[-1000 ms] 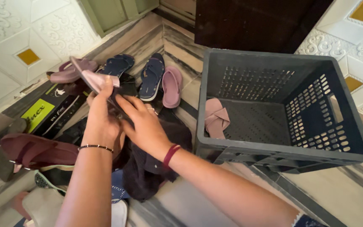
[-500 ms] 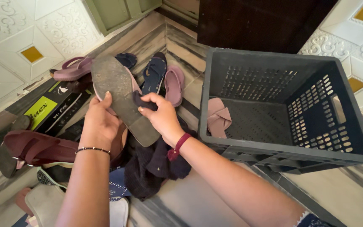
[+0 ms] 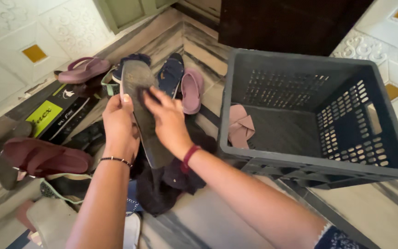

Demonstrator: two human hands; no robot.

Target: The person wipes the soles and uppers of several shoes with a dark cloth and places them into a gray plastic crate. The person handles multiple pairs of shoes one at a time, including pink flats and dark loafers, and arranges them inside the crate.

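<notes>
head view, looking down: a flat sandal with its worn grey sole turned up (image 3: 144, 115) is gripped along its edge by the closed fingers of the left hand (image 3: 120, 127). a dark cloth (image 3: 149, 94) is pressed on the sole under the curled fingers of the right hand (image 3: 167, 122). just right stands a dark grey slotted plastic crate (image 3: 346, 157), a pink sandal (image 3: 240, 125) inside at its left wall. more sandals are scattered on the striped marble floor (image 3: 208, 216).

I'm in a home entryway: marble floor (image 3: 217, 221), embossed wall tiles (image 3: 19, 27), loose sandals (image 3: 84, 69) piled everywhere.
</notes>
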